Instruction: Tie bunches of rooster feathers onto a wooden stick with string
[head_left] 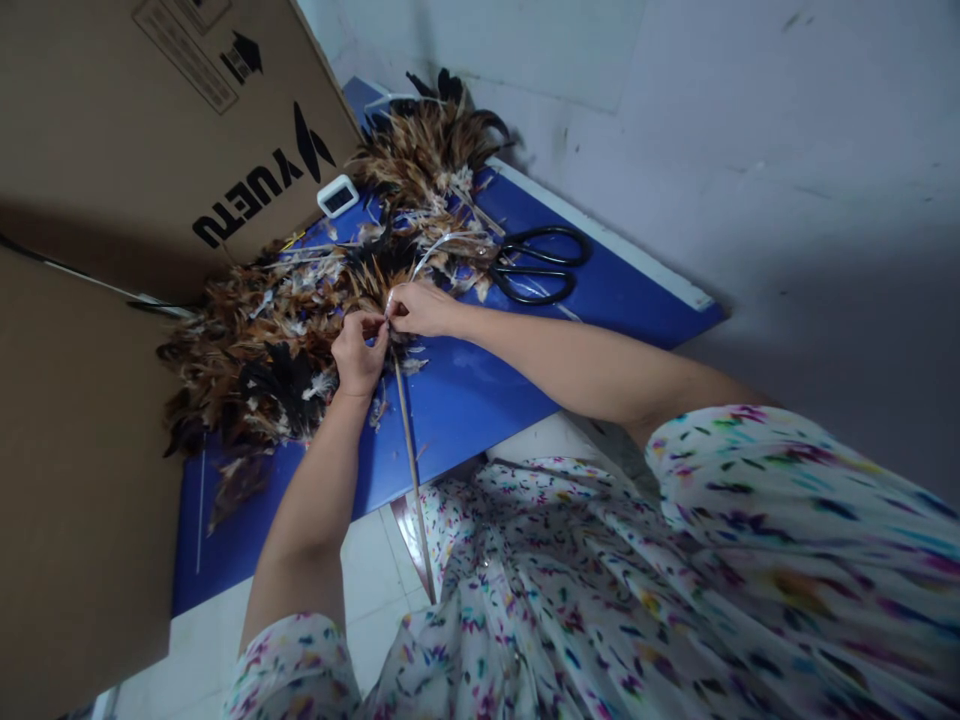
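Note:
A thin wooden stick (411,470) runs from my lap up onto a blue table (480,390). Its top end meets a bunch of brown, black and white feathers (375,275). My left hand (358,352) is closed around the stick's top where the feathers begin. My right hand (420,308) is pinched right beside it, fingers pressed on the feathers and a pale strand at the same spot. The two hands touch each other.
Black scissors (536,265) lie on the table to the right of my hands. Heaps of loose feathers (240,370) cover the left and far (427,150) parts of the table. A small white device (337,196) sits by large cardboard boxes (112,150) on the left. A grey wall (750,150) stands behind.

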